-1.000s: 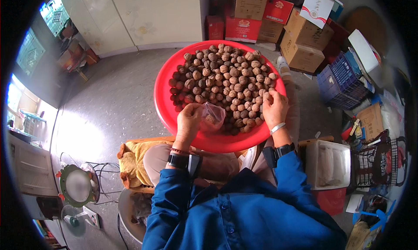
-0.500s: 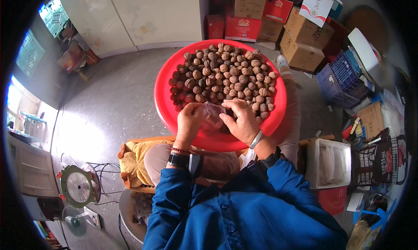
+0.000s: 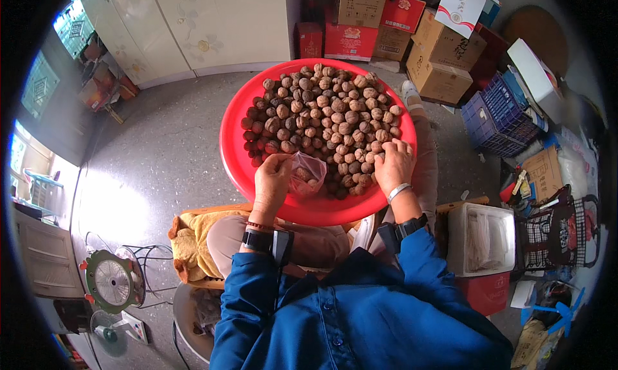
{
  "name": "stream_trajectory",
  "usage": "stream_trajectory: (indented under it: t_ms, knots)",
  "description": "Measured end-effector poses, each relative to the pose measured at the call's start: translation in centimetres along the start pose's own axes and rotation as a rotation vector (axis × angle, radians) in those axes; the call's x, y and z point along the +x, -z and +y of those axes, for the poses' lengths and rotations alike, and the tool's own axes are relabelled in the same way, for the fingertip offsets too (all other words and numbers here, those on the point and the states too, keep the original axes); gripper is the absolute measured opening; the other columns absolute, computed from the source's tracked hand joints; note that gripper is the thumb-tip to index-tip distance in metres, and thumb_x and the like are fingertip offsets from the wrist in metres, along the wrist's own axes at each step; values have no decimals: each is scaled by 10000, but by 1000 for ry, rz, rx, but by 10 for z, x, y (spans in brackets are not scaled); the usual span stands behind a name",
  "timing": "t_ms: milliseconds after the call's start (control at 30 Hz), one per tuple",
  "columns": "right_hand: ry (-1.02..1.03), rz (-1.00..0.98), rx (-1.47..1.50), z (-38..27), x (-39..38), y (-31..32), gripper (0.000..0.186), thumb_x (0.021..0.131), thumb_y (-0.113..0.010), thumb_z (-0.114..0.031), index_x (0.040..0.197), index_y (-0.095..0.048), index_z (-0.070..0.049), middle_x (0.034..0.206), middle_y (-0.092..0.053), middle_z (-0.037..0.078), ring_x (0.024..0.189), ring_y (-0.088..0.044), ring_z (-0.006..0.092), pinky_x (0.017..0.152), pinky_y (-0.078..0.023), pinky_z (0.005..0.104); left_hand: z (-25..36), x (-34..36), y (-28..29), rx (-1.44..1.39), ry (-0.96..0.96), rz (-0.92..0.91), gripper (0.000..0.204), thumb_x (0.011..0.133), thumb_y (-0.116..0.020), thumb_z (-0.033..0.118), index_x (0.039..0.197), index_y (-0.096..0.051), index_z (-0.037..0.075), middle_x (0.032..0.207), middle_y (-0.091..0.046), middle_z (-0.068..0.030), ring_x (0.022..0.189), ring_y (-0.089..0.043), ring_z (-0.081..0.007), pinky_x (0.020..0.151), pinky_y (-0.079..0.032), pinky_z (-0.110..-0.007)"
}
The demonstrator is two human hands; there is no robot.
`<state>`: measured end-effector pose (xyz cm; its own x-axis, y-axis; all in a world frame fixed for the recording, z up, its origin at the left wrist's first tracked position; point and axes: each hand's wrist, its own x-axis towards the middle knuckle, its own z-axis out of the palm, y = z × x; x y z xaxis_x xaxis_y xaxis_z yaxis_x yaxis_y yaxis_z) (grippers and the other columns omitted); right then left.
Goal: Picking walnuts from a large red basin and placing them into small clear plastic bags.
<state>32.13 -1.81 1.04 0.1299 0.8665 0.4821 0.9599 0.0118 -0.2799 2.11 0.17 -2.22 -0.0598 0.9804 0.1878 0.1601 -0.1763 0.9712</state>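
Note:
A clear plastic bag [image 3: 307, 175] with a few walnuts inside hangs from my left hand [image 3: 273, 180], whose fingers pinch its rim. It is above the near side of a large red basin [image 3: 308, 212]. Brown walnuts [image 3: 335, 104] are heaped across the basin. At the heap's right edge, my right hand [image 3: 395, 167] reaches down, its fingers a little apart and touching walnuts. I cannot see any walnut gripped in it; the undersides of its fingers are hidden.
To the right of my legs stands a white foam box [image 3: 456, 241] with thin bags inside. Cardboard cartons [image 3: 444, 64] and a blue crate [image 3: 496, 122] are stacked at the far right. On the left floor sit a round green-rimmed fan [image 3: 111, 281] and cables.
My right hand has left the bag's mouth and moved right to the walnuts at the heap's edge. My left hand still holds the bag, in nearly the same place.

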Motion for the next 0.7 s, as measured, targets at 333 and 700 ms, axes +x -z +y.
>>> stream_trajectory:
  t_ms: [333, 700]
  knots:
    - [-74, -229, -276, 10, 7, -4, 264, 875, -707, -196, 1086, -722, -38, 1414, -564, 142, 1411, -430, 377, 1150, -335, 542, 24, -4, 1, -10, 148, -2, 146, 980, -667, 141, 1046, -728, 26, 776, -676, 0, 647, -560, -54, 570, -472, -242]
    - [53, 107, 69, 12, -1, -4, 299, 784, -808, -209, 1018, -652, -105, 969, -701, 118, 1011, -627, 358, 930, -444, 503, 23, -3, 1, -53, 206, -22, 161, 975, -656, 122, 1069, -725, 11, 842, -703, -9, 689, -577, -51, 604, -485, -234]
